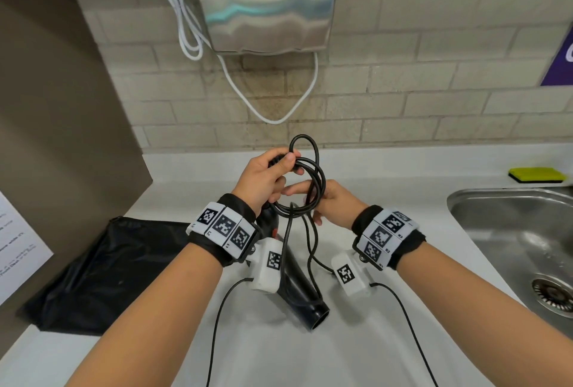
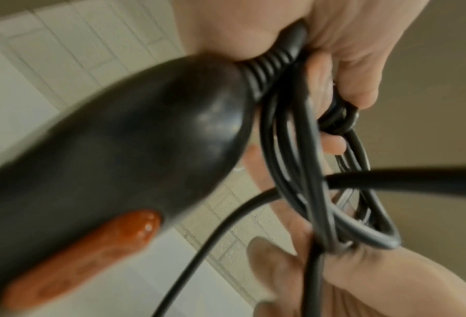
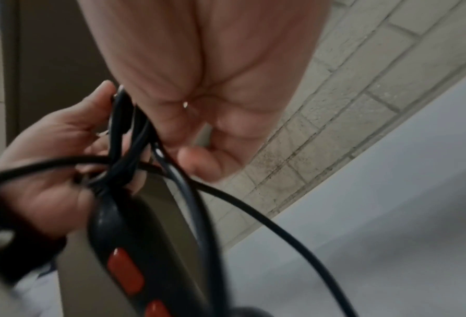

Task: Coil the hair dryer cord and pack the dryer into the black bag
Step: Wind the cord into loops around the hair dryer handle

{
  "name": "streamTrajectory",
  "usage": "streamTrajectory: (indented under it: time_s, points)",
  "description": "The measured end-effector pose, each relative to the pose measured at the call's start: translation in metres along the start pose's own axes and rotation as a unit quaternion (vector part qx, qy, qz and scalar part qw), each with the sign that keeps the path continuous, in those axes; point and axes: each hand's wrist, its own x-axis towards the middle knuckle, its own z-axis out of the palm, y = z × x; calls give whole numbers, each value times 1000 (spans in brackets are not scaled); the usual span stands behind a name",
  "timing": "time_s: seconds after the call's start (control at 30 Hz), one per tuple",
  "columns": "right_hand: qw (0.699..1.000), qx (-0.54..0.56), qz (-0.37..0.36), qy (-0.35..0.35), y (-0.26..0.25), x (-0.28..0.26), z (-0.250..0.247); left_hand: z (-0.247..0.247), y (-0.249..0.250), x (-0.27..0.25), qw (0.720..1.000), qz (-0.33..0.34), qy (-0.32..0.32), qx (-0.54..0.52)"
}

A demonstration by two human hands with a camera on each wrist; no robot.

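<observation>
My left hand [image 1: 279, 175] grips the looped black cord [image 1: 310, 182] together with the ribbed cord end of the hair dryer [image 2: 275, 64]. The black hair dryer [image 1: 297, 290] hangs below that hand, nozzle toward me, above the counter; its orange switch [image 2: 90, 253] shows in the left wrist view. My right hand [image 1: 313, 203] pinches the lower side of the coil [image 2: 321, 242]. Loose cord [image 1: 310, 250] trails down to the counter. The black bag [image 1: 102, 272] lies flat on the counter to the left.
A steel sink [image 1: 511, 231] is set into the white counter [image 1: 192, 188] on the right, with a yellow sponge [image 1: 536, 174] behind it. A metal hand dryer [image 1: 266, 2] and its white cable [image 1: 273, 117] hang on the tiled wall. Brown panel at left.
</observation>
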Motion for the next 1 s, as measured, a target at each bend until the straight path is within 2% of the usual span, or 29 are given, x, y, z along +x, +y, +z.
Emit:
streamTrajectory:
  time_s: [0.07,0.13,0.23,0.27,0.33,0.4,0.43,0.47,0.53,0.57,0.6,0.63,0.67,0.7,0.77,0.8,0.83,0.87,0.93,1.0]
  points:
    - [996,-28,32,-76,-1,-2,3,0,0,0,1000,-3,-3,-7]
    - [989,-62,54,-121,-3,-4,4,-2,1,0,1000,-2,-7,-2]
    - [993,-63,57,-86,1,0,3,-5,1,-2,1000,5,-6,0]
    - [997,-42,57,-44,5,3,1,-7,1,-2,1000,8,0,-2]
    - [991,-53,57,109,17,8,-8,-11,2,-2,1000,13,13,-4]
    - [946,-107,84,294,38,9,-27,-15,2,-3,1000,15,20,-5]
    - [921,-100,122,357,49,8,-39,-18,2,-4,1000,15,22,-7]
    - [904,-99,172,378,58,6,-50,-20,2,-5,1000,14,25,-10]
    - [881,-162,323,305,79,0,-69,-24,2,-7,999,15,31,-15]
    - [863,-222,382,244,89,-6,-74,-26,2,-8,999,16,34,-16]
    - [832,-324,416,174,96,-11,-76,-27,2,-8,999,17,37,-18]
    - [812,-400,408,118,98,-17,-76,-28,2,-8,999,18,39,-21]
    - [813,-415,396,96,97,-21,-74,-28,2,-8,999,19,41,-26]
    - [826,-381,401,110,94,-24,-70,-28,2,-8,999,19,41,-30]
    - [867,-193,407,214,87,-26,-58,-26,2,-8,998,18,42,-33]
    - [886,-155,368,238,86,-25,-53,-25,2,-7,999,16,42,-31]
    - [892,-148,338,261,85,-23,-51,-24,2,-7,999,16,41,-27]
    - [897,-192,302,260,81,-19,-46,-23,2,-7,999,16,38,-22]
    - [920,-270,184,218,70,-10,-31,-21,3,-6,999,16,29,-15]
    - [949,-267,68,154,50,-4,-13,-18,3,-5,1000,12,21,-15]
